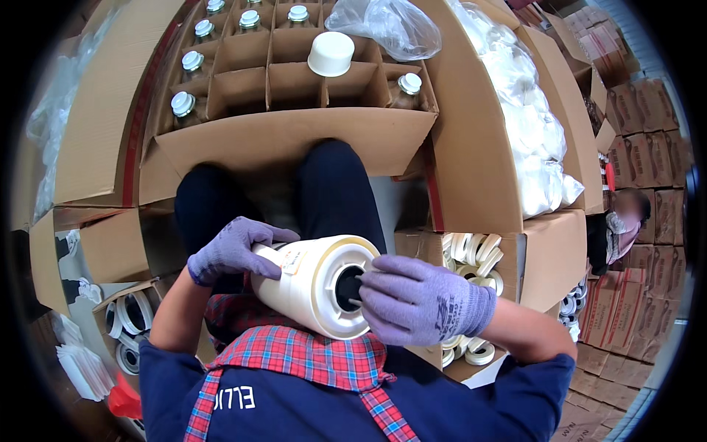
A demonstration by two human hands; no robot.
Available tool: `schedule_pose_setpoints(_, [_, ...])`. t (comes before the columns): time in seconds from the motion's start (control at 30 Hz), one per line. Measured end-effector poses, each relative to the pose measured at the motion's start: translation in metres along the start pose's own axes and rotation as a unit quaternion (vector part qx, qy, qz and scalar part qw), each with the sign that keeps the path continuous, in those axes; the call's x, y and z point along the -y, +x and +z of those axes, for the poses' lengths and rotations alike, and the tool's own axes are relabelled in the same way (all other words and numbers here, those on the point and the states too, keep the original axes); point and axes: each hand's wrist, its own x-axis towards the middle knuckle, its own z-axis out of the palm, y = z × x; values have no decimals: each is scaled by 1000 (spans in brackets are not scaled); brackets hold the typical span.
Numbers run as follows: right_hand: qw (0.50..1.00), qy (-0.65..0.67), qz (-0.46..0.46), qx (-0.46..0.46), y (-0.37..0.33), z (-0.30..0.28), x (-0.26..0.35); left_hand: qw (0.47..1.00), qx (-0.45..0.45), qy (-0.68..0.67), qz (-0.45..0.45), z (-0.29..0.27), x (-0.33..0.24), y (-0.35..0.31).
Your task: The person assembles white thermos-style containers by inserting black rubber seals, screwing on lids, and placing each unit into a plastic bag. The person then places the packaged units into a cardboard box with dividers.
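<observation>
A cream-white plastic cylinder [294, 283] lies across my lap, tilted, with its ringed end facing right and a dark round opening [350, 287] in that end. My left hand [237, 250], in a purple glove, is closed round the cylinder's far left side, thumb on top beside a small orange-and-white label [294, 259]. My right hand [420, 300], also gloved in purple, has its fingers bent together at the rim of the opening. The fingertips reach into the dark centre, so what they pinch there is hidden.
Ahead, a divided carton [294, 132] holds several bottles with white caps [193, 60]; a cream cup-shaped cap [331, 54] rests on its dividers. White plastic bags [526, 125] fill a carton at right. Boxes of cream rings [471, 258] and white rings [135, 312] flank me. Another person [622, 228] sits far right.
</observation>
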Motion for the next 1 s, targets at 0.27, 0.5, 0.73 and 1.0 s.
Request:
schedule_pose_setpoints(0.27, [999, -17, -19, -31, 14, 16, -19, 994, -6, 101, 28, 7, -4, -9])
schedule_pose_setpoints(0.5, [654, 357, 656, -122, -15, 64, 13, 887, -299, 297, 190, 89, 30, -57])
schedule_pose_setpoints(0.73, [672, 368, 584, -268, -38, -36, -41, 908, -375, 116, 147, 76, 20, -48])
schedule_pose_setpoints(1.0, [459, 513, 361, -629, -88, -51, -209, 921, -385, -43, -42, 28, 9, -48])
